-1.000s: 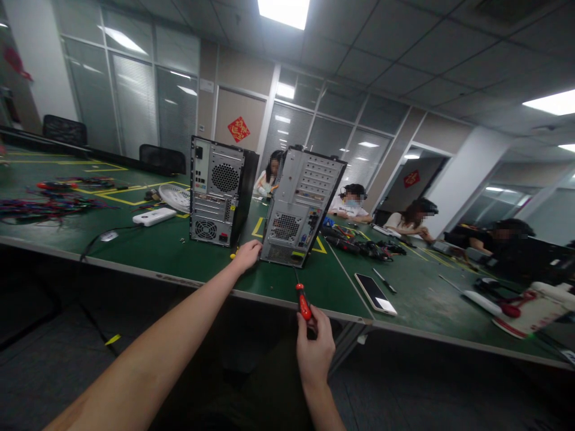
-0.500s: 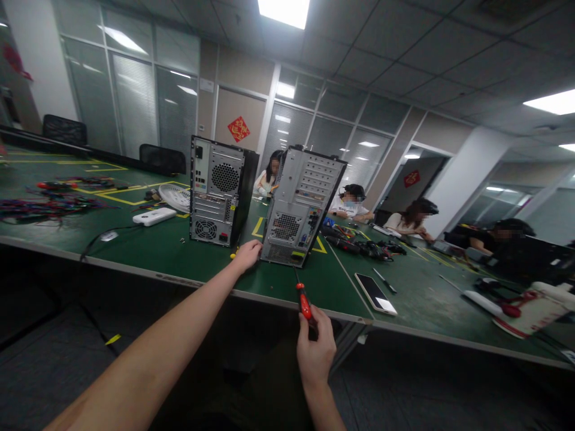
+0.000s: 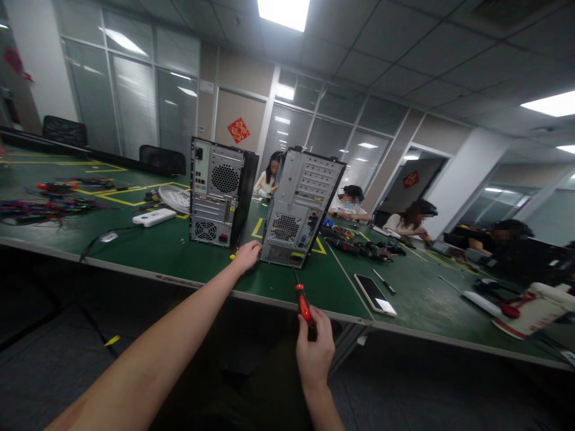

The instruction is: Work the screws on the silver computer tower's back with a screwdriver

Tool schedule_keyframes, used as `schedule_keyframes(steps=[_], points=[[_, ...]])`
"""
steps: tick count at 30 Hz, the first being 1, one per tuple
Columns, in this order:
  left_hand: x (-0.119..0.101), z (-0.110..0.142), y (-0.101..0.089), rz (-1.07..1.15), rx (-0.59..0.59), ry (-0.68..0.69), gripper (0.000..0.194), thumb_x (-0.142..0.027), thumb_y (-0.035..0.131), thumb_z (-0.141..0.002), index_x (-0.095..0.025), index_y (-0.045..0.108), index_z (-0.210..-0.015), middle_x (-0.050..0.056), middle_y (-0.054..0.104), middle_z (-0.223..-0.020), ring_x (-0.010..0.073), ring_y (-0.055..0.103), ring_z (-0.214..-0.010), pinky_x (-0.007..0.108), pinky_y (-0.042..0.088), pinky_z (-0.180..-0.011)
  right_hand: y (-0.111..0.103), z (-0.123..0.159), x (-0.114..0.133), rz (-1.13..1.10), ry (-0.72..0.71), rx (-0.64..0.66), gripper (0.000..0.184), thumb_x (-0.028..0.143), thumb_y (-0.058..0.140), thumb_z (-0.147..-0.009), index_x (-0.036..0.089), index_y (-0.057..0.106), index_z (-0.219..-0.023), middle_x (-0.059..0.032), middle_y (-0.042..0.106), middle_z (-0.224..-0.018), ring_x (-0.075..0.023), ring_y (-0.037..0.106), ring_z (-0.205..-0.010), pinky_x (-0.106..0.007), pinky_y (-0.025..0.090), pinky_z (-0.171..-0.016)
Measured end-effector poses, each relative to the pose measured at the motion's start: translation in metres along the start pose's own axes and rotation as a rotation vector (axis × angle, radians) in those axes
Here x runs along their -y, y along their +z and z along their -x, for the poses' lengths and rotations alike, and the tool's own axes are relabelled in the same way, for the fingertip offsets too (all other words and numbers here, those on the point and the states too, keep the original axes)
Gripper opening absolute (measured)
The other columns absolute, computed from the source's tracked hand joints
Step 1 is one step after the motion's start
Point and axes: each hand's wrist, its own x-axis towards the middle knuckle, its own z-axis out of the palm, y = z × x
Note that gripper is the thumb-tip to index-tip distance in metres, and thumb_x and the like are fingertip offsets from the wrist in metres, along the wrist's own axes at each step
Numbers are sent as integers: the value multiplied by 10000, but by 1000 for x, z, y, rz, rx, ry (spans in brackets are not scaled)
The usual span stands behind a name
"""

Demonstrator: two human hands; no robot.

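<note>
A grey computer tower [image 3: 287, 206] stands on the table with its back panel facing me, tilted in this slanted view. My left hand [image 3: 248, 257] is at its lower left edge, fingers curled against the casing; the fingertips are partly hidden. In front of the tower, my right hand [image 3: 317, 341] grips a red and black screwdriver [image 3: 303, 304] by the handle end. Its thin shaft points up toward the tower's bottom edge; whether the tip touches cannot be made out. A small yellow object [image 3: 233, 257] lies beside my left hand.
To the left is a second computer tower [image 3: 211, 191]. A white power strip [image 3: 154, 217], bundled wires [image 3: 49, 208] and a white basket [image 3: 173, 197] lie farther left. On the right are a phone [image 3: 375, 293], a pen [image 3: 384, 281] and black cables [image 3: 372, 248]. Several people sit across the table.
My right hand and the screwdriver have shifted very slightly to the left. My left hand and both towers look unmoved.
</note>
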Motion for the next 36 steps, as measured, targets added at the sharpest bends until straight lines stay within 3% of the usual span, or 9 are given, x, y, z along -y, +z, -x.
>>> schedule_keyframes(steps=[3,6,13,18,21,28,33,36], points=[[1,0,0,13,4,-6,276,-331,471,-936,-219,721,-899,52,762,-944,208,692,-902,285,496,-782,0,1,-2,37,-52,12,275,273,533,-1034,196,715,-1225,-136,707,-1245,-255,676,-1174,-439,556,-1003],[2,-1,1,13,11,-5,284,-332,467,-939,-219,725,-904,54,764,-947,211,692,-907,289,494,-776,0,1,-2,48,-62,12,279,258,523,-1036,194,710,-1233,-138,701,-1261,-251,673,-1184,-443,553,-1016],[5,-3,1,23,19,0,296,-346,463,-942,-224,733,-923,48,759,-951,209,691,-910,288,499,-778,0,-1,3,-24,32,21,225,364,674,-970,179,715,-1090,-112,726,-1036,-212,702,-861,-330,598,-745],[3,-2,1,24,13,-13,282,-335,470,-937,-221,725,-904,52,761,-934,211,694,-903,291,500,-780,0,1,0,11,-22,21,265,301,566,-1021,192,724,-1205,-134,707,-1215,-254,684,-1141,-428,563,-987],[2,-2,1,5,7,2,272,-313,472,-934,-219,722,-883,50,763,-934,210,694,-920,293,502,-809,0,1,-1,28,-36,27,299,280,516,-1038,201,714,-1247,-137,693,-1272,-254,668,-1190,-445,551,-1015],[-1,0,0,2,10,-9,273,-311,471,-938,-220,726,-904,54,766,-949,213,703,-930,295,507,-834,0,0,1,-16,52,22,248,383,679,-967,178,715,-1102,-108,730,-1035,-210,703,-838,-335,596,-745],[-2,1,-1,-2,2,-3,273,-312,471,-939,-223,724,-885,54,766,-940,214,701,-927,294,501,-840,0,1,-1,16,-27,24,269,309,571,-1024,190,714,-1218,-136,703,-1223,-255,677,-1152,-432,562,-990],[-1,1,-1,3,4,8,273,-316,467,-936,-222,717,-878,50,764,-945,211,695,-921,290,493,-820,0,1,-2,25,-39,20,293,287,529,-1038,197,710,-1249,-137,689,-1275,-254,662,-1196,-446,548,-1019]])
